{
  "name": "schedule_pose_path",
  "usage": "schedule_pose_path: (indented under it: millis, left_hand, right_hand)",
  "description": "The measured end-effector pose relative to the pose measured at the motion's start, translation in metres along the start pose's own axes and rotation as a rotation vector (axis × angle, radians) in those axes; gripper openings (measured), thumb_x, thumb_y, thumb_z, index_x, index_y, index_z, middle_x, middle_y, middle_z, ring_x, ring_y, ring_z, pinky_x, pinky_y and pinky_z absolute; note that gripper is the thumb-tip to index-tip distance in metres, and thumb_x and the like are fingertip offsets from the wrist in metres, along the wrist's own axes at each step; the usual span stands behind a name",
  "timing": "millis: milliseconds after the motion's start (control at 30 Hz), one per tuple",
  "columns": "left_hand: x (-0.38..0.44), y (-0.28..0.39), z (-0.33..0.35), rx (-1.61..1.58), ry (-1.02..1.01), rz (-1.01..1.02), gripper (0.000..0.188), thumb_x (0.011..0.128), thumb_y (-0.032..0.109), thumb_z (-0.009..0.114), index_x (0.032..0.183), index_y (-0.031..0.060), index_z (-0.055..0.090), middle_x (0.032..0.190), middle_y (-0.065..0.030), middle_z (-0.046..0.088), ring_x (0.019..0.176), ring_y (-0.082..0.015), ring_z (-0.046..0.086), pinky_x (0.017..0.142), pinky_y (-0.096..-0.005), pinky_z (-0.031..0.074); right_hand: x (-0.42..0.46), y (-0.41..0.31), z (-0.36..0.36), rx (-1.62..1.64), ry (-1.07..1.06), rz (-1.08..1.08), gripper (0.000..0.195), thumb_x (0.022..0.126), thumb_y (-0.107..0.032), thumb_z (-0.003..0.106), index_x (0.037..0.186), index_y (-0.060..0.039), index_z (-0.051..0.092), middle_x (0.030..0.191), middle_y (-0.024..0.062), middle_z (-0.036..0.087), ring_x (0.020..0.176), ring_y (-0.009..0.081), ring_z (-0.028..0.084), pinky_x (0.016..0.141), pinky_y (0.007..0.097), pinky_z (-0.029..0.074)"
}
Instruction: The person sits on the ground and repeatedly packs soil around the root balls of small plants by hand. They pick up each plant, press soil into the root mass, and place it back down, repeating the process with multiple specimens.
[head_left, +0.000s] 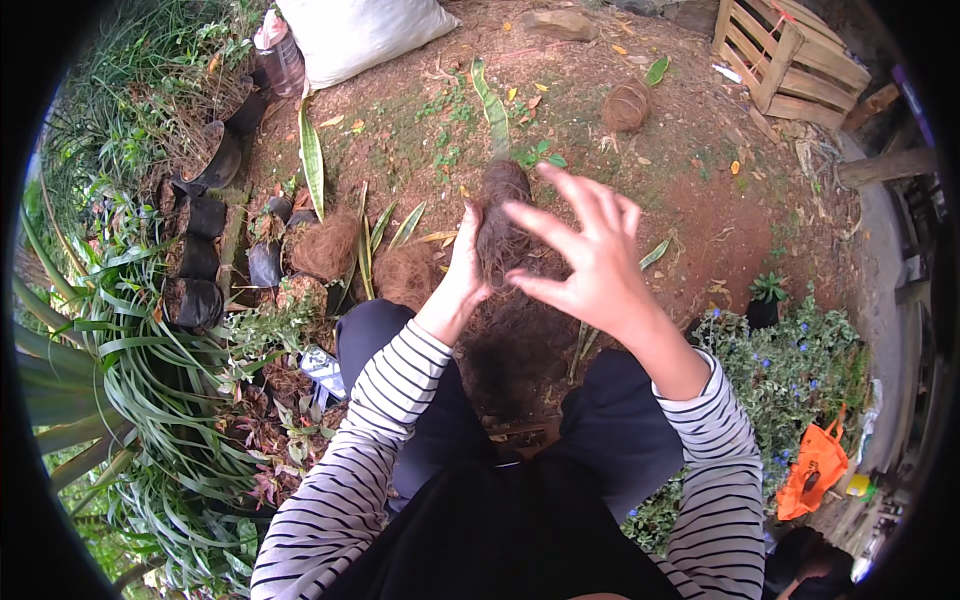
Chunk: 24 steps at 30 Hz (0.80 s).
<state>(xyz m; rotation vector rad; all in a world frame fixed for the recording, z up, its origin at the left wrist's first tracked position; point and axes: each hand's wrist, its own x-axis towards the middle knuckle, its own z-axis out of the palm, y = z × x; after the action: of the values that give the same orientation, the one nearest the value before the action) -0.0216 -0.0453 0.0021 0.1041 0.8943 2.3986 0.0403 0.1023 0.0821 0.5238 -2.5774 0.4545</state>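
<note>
My left hand (463, 262) supports a dark, fibre-wrapped root ball (504, 214) along its left side, with the palm and fingers against it. From its far end rises a single yellow-edged snake plant leaf (489, 101). Spread fingers mark my right hand (600, 262), which hovers at the right side of the ball; whether a fingertip touches it is hard to tell. Beneath both hands, between my knees, lies a heap of dark soil (517, 349). Two loose clumps of brown coconut fibre, a nearer clump (405, 274) and a farther clump (326, 246), rest to the left.
Another wrapped ball (626, 105) with a leaf lies ahead on the right. A white sack (360, 37) and a wooden crate (799, 67) stand at the back. Black nursery bags (201, 259) line the left; a flowering shrub (780, 360) and orange bag (814, 469) are at right.
</note>
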Motion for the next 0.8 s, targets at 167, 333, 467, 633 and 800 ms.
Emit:
schedule_pose_path:
  millis: [167, 333, 467, 633, 800]
  left_hand:
    - [0.007, -0.006, -0.002, 0.026, -0.032, 0.06, 0.069, 0.092, 0.061, 0.037, 0.134, 0.007, 0.041, 0.129, -0.0127, 0.052, 0.119, -0.0251, 0.051, 0.1, -0.043, 0.042]
    - [0.007, -0.006, -0.006, -0.043, -0.045, 0.041, 0.051, 0.096, 0.043, 0.04, 0.132, 0.0066, 0.044, 0.125, -0.0129, 0.055, 0.111, -0.0243, 0.056, 0.094, -0.0415, 0.047]
    - [0.004, -0.009, -0.009, -0.117, -0.097, 0.031, 0.055, 0.095, 0.046, 0.04, 0.133, 0.0069, 0.042, 0.122, -0.014, 0.056, 0.108, -0.0251, 0.058, 0.091, -0.0423, 0.05]
    - [0.008, -0.013, -0.016, -0.182, -0.157, 0.004, 0.062, 0.091, 0.052, 0.043, 0.132, 0.0057, 0.042, 0.116, -0.0149, 0.058, 0.099, -0.0286, 0.061, 0.084, -0.0429, 0.053]
    - [0.011, -0.013, -0.02, -0.209, -0.181, -0.002, 0.065, 0.091, 0.053, 0.042, 0.134, 0.0043, 0.04, 0.12, -0.0159, 0.056, 0.101, -0.0292, 0.06, 0.085, -0.0423, 0.052]
  right_hand:
    - [-0.004, 0.001, 0.004, -0.047, -0.004, 0.006, 0.06, 0.067, -0.048, 0.074, 0.123, -0.0302, 0.059, 0.142, 0.0064, 0.039, 0.126, 0.0295, 0.036, 0.1, 0.0499, 0.024]
    - [-0.007, 0.002, 0.006, -0.011, -0.003, 0.041, 0.063, 0.066, -0.047, 0.075, 0.123, -0.0271, 0.058, 0.14, 0.0061, 0.042, 0.126, 0.0285, 0.037, 0.1, 0.0491, 0.023]
    - [-0.007, 0.003, -0.002, 0.025, 0.008, 0.034, 0.067, 0.064, -0.045, 0.077, 0.123, -0.0194, 0.058, 0.138, 0.0063, 0.044, 0.125, 0.0284, 0.039, 0.101, 0.0467, 0.023]
    - [-0.003, 0.007, -0.009, 0.081, 0.034, 0.121, 0.062, 0.064, -0.047, 0.077, 0.119, -0.0238, 0.062, 0.14, 0.0082, 0.042, 0.127, 0.0302, 0.036, 0.101, 0.048, 0.022]
    - [-0.003, 0.014, -0.005, 0.052, 0.046, 0.122, 0.075, 0.065, -0.05, 0.075, 0.129, -0.0177, 0.052, 0.135, 0.0078, 0.045, 0.125, 0.0281, 0.038, 0.101, 0.0467, 0.023]
